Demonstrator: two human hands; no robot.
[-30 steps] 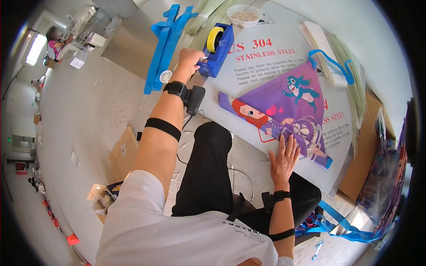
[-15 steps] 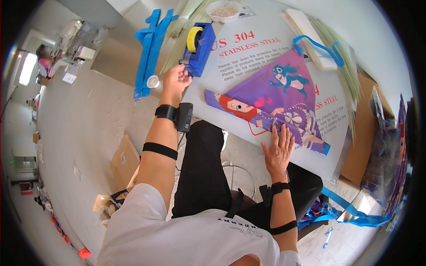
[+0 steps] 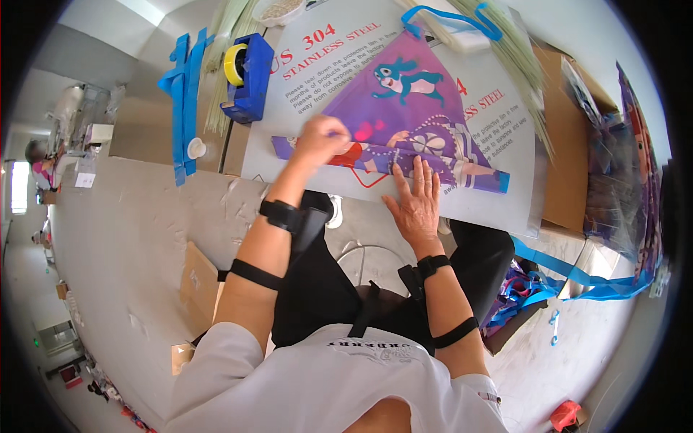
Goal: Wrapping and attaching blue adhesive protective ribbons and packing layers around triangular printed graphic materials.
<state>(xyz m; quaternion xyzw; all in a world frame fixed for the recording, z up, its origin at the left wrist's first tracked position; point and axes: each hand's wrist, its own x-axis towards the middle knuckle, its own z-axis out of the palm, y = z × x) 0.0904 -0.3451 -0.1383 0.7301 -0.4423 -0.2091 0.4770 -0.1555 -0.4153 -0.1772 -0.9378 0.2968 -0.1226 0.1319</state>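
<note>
A purple triangular printed sheet [image 3: 433, 108] lies on the table, with a cartoon princess and a blue animal on it and its near edge folded over. My left hand [image 3: 323, 142] is over the left part of the folded edge, its fingers closed. Whatever they pinch is too small or hidden to make out. Flat on the near edge, with fingers stretched out, rests my right hand [image 3: 416, 206]. To the left of the sheet stands a blue tape dispenser [image 3: 253, 97] with a yellow roll of tape [image 3: 233, 65].
Blue strips [image 3: 191, 108] hang over the table's left side beside a small white cup [image 3: 195, 148]. Thin pale sticks [image 3: 516, 79] lie at far right, near a cardboard box [image 3: 567, 159]. A white bowl [image 3: 278, 10] sits at the back. Blue ribbon [image 3: 599, 281] trails at right.
My left hand has left the tape dispenser and moved right onto the printed sheet. My right hand stays flat on the sheet's near edge. The whole view has shifted.
</note>
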